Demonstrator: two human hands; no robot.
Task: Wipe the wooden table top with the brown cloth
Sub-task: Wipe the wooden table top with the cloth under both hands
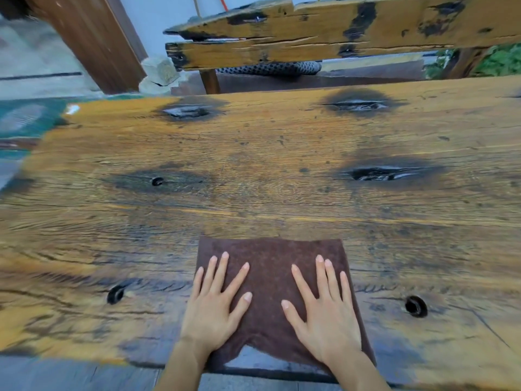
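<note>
Left hand (214, 311), right hand (324, 314) flat, fingers spread, pressing brown cloth (270, 280) on wooden table top (253, 170); cloth roughly square.

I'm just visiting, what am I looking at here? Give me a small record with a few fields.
Surface: wooden table top, worn, with dark knots and holes
Tool: brown cloth, spread flat by the table's near edge
Left: left hand flat on the cloth, fingers spread
Right: right hand flat on the cloth, fingers spread
Behind: weathered wooden planks

Weathered bench (338, 26), brown post (93, 43), white wall (163, 12).
</note>
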